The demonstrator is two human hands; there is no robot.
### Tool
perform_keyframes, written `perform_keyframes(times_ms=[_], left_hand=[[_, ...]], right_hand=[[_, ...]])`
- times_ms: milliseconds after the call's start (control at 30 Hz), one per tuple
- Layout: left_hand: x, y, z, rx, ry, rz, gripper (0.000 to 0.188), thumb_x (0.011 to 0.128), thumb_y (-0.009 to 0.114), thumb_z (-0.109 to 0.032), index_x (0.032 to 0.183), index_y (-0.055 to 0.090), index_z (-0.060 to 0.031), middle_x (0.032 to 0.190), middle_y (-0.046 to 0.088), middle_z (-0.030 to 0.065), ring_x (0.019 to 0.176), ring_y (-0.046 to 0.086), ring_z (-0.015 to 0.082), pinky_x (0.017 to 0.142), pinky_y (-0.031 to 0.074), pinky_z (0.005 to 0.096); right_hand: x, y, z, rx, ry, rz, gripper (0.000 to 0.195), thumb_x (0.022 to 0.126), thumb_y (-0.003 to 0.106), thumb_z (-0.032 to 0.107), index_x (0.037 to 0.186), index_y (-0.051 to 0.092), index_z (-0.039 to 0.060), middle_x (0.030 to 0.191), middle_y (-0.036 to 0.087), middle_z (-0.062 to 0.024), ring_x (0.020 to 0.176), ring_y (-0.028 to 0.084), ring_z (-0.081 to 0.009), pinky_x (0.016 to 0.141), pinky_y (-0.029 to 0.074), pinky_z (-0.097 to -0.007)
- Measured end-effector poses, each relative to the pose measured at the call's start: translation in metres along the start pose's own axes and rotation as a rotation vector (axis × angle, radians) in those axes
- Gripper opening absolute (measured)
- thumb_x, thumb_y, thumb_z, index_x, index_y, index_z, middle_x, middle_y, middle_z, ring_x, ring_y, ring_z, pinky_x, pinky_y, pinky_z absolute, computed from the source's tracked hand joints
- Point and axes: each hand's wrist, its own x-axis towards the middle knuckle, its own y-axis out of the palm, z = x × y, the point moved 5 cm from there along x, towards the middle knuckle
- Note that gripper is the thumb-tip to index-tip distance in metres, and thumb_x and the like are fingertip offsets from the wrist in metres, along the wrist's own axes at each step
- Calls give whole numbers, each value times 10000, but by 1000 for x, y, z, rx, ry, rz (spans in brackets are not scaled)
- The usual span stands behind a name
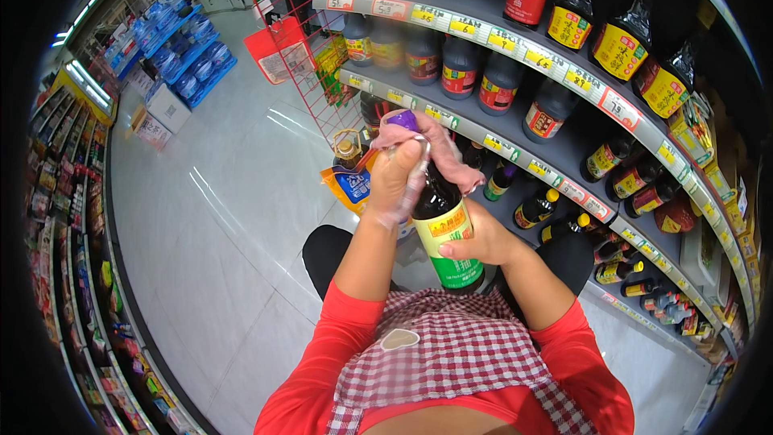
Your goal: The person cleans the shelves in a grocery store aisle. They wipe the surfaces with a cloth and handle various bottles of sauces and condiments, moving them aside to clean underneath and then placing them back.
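Note:
A dark glass bottle of soy sauce [444, 232] with a yellow and green label and a purple cap [403, 121] is tilted in front of my apron. My left hand [392, 178] grips a pink cloth [447, 148] against the bottle's neck, just below the cap. Part of the cloth hangs over toward the shelf. Lower down, my right hand [492, 235] clasps the bottle's body, its thumb lying across the label. The bottle's base is close to the checked apron [441, 350].
Shelves with price strips [501, 39] hold several sauce bottles [498, 84] in front and to the right. A red wire rack [302, 66] stands at the shelf end, near a yellow and blue bag [353, 184]. Stacked water bottles [181, 60] and cartons [168, 107] stand farther off.

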Motion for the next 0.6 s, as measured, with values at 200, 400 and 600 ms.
perform_keyframes(times_ms=[200,400,600], left_hand=[[-20,17,-8,497,-154,-21,278,780,732,-197,953,626,-7,859,651,50,754,621,122,632,501,259],[-46,28,19,816,-199,-205,285,794,718,-250,914,670,5,760,671,37,715,636,117,658,508,284],[-11,25,11,202,1,97,261,716,764,-184,888,665,-14,854,667,73,825,637,166,768,519,322]], right_hand=[[-4,-16,20,-679,-49,-413,853,579,833,198,1271,371,12,1111,590,-195,1002,616,-323,831,498,-391],[-7,-16,21,-1039,-205,-686,829,612,792,184,1281,334,6,1112,583,-245,1036,581,-425,814,498,-470],[-1,-12,22,-611,-153,-515,845,647,822,151,1322,333,11,1133,594,-133,1014,612,-242,842,498,-343]])
